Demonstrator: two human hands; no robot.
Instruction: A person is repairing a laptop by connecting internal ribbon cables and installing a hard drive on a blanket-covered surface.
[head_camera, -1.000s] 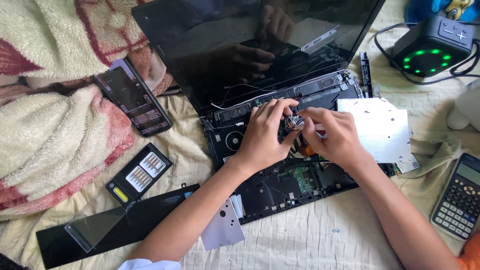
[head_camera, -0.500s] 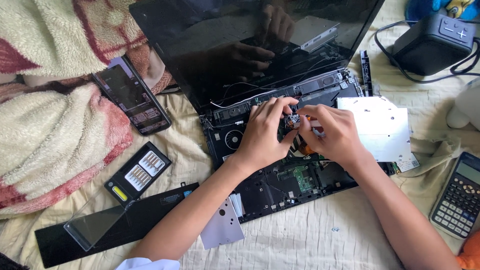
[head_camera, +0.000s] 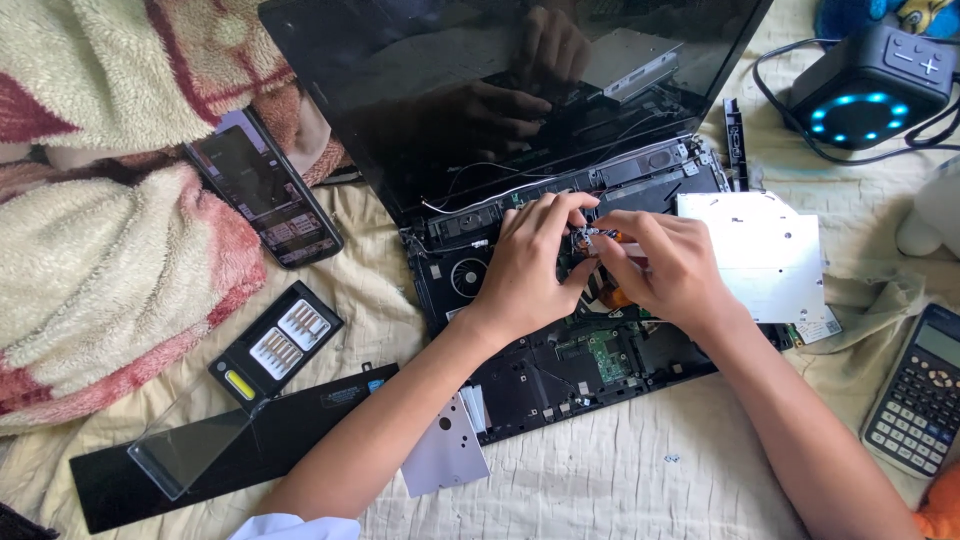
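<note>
Laptop (head_camera: 560, 330), opened up w/ its keyboard deck off, lies on a cream bedsheet (head_camera: 640, 480); its bare circuit board and fan show, screen tilted back and dark. Both hands meet over the laptop's middle, just below the hinge. Left hand (head_camera: 530, 262) and right hand (head_camera: 668, 265) are together, fingertips pinched on one small metal part (head_camera: 588, 237) w/ some orange beside it; too small to tell what it is.

Vs. a sec ago: hands sit at the same spot, grip barely changed, so the work on that small part looks ongoing, not finished. The only clear change is the black speaker (head_camera: 868, 88) right of the laptop's screen: ring lit green, then dark, now blue.

Right of the laptop, touching its edge: silver disc drive (head_camera: 765, 255). Further right: calculator (head_camera: 922, 390). Left of the laptop: phone (head_camera: 262, 190), screwdriver bit case (head_camera: 275, 345), fuzzy blanket (head_camera: 100, 250). Below-left: long black panel (head_camera: 230, 450) and a grey metal plate (head_camera: 445, 455).
</note>
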